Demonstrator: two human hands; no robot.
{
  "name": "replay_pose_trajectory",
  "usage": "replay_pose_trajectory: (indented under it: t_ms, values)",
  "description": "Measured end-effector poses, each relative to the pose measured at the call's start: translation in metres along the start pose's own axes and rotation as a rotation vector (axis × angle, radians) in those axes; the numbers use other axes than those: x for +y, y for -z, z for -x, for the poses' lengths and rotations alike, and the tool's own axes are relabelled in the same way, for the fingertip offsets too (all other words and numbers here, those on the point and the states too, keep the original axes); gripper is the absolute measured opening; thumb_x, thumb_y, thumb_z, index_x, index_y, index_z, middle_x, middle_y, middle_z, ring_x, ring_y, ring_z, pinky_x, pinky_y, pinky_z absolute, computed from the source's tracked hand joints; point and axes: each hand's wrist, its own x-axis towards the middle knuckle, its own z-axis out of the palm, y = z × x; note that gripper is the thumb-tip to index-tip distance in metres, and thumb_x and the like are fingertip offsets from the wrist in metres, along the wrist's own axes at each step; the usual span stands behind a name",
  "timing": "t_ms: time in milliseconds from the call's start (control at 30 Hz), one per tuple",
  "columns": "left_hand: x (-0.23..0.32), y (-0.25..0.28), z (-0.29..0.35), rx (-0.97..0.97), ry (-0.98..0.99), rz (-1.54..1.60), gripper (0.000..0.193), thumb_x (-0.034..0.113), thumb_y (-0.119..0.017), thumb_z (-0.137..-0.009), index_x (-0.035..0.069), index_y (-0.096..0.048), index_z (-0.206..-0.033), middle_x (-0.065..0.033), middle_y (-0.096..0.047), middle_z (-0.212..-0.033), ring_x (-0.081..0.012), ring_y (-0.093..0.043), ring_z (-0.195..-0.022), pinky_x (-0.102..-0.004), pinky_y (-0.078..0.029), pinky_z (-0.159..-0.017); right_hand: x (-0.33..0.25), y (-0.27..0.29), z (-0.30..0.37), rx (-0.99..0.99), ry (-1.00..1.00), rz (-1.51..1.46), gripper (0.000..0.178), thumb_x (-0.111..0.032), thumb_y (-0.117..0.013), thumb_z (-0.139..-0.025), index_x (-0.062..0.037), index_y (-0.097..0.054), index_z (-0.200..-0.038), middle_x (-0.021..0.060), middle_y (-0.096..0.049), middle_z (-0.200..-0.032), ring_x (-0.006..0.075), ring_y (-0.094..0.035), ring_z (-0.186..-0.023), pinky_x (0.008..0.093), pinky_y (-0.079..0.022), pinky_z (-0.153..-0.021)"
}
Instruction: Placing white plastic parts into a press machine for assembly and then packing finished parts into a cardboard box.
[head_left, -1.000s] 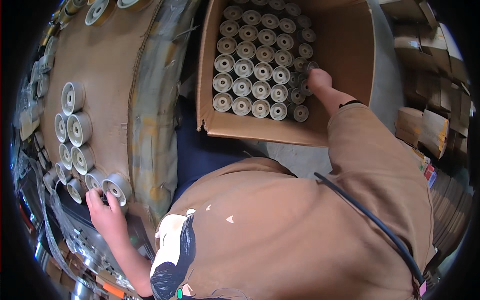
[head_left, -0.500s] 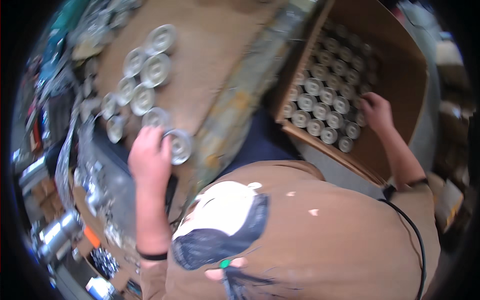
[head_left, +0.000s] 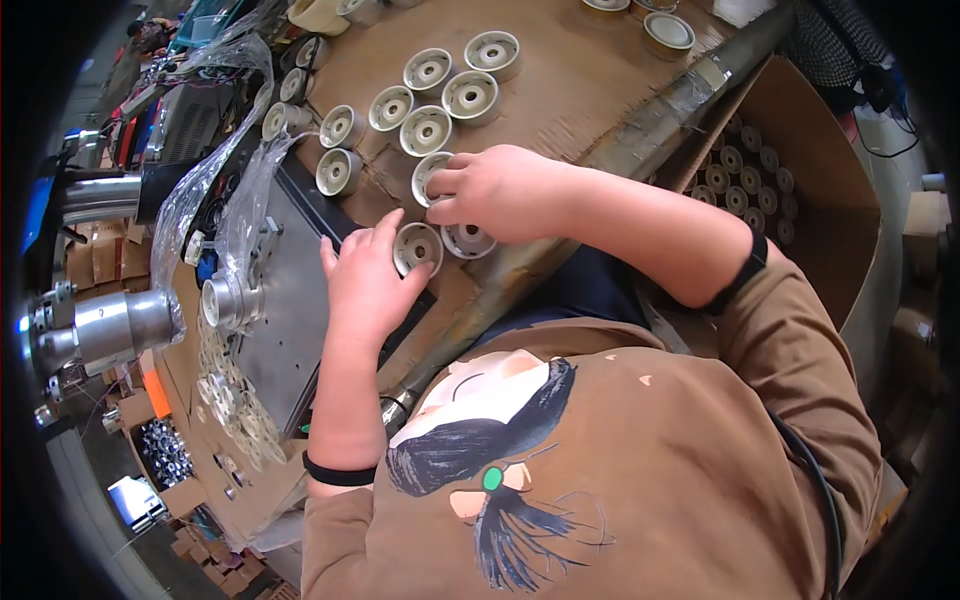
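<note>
My left hand (head_left: 368, 278) has its thumb and fingers around a cream-white, round, cup-shaped part (head_left: 418, 249) with a holed hub in its middle. Close beside it, my right hand (head_left: 505, 195) reaches across with fingers curled over the rim of a second round part (head_left: 424, 172); its thumb is hidden. Below the right palm, touching its lower edge, shows another round part (head_left: 469, 240). Several similar parts, such as one round part (head_left: 426, 131), stand hub side up in loose rows just beyond my hands.
A cardboard box (head_left: 835, 165) at right holds rows of such parts. Between box and brown worktop (head_left: 560, 95) runs a worn metal edge (head_left: 640, 135). Left are a grey metal plate (head_left: 285, 300), clear plastic film (head_left: 215, 165) and a metal cylinder (head_left: 125, 325). More round parts stand at the far edge.
My right hand has come out of the box and over to the worktop, next to my left hand. My left hand stays by a round part. The view has shifted.
</note>
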Motion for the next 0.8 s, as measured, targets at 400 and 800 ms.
replay_pose_trajectory:
  t_ms: [400, 800]
  values:
    - [-0.009, -0.016, 0.001, 0.239, -0.137, 0.134, 0.059, 0.040, -0.076, -0.080, 0.013, -0.064, -0.132, -0.0133, -0.072, -0.116, -0.0314, -0.064, -0.115, -0.0566, -0.035, -0.112, -0.015, -0.014, -0.034, -0.319, 0.185, 0.164, 0.016, -0.018, -0.064, -0.086, -0.0167, -0.071, -0.100, 0.0064, -0.071, -0.096, 0.0298, -0.073, -0.087, 0.0452, -0.058, -0.069]
    - [-0.024, -0.019, -0.003, 0.209, -0.220, 0.400, 0.044, 0.014, -0.068, -0.086, 0.005, -0.065, -0.129, -0.0086, -0.070, -0.123, -0.0290, -0.058, -0.118, -0.0439, -0.034, -0.112, 0.058, 0.104, 0.373, 0.219, -0.958, 0.294, 0.024, 0.000, -0.071, -0.073, -0.0040, -0.062, -0.095, 0.0125, -0.064, -0.097, 0.0368, -0.065, -0.092, 0.0423, -0.054, -0.080]
